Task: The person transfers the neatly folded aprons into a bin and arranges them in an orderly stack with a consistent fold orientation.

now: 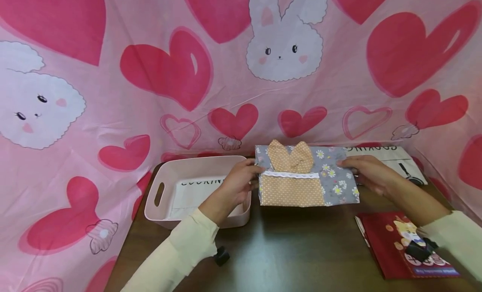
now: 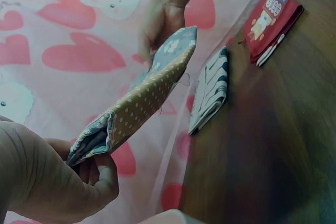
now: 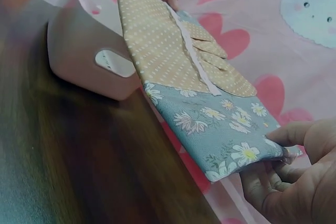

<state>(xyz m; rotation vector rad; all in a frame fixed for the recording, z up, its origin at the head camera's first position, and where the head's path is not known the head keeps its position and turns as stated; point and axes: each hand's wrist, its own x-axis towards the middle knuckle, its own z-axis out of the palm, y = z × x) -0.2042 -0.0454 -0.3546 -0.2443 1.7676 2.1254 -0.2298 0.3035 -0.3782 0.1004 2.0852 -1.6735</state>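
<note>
A folded grey daisy-print cloth [image 1: 339, 181] is held up above the table between both hands. It carries a tan polka-dot panel [image 1: 291, 191], white lace trim and a tan bow [image 1: 290, 156]. My left hand [image 1: 239, 181] pinches its left edge, thumb on one side and fingers on the other, as the left wrist view shows. At the opposite edge my right hand [image 3: 299, 166] grips the cloth in the same way. Beneath the left forearm stands a pale pink basket [image 1: 203, 162] with a white cloth [image 1: 196, 195] lettered in black inside.
Behind the right hand lies a folded white cloth [image 1: 395, 158] with "COOKING" lettering and a pan print. A folded red cloth [image 1: 384, 250] with a cartoon animal sits at the right on the dark wooden table [image 1: 286, 250]. A pink heart-and-rabbit curtain [image 1: 226, 87] hangs behind.
</note>
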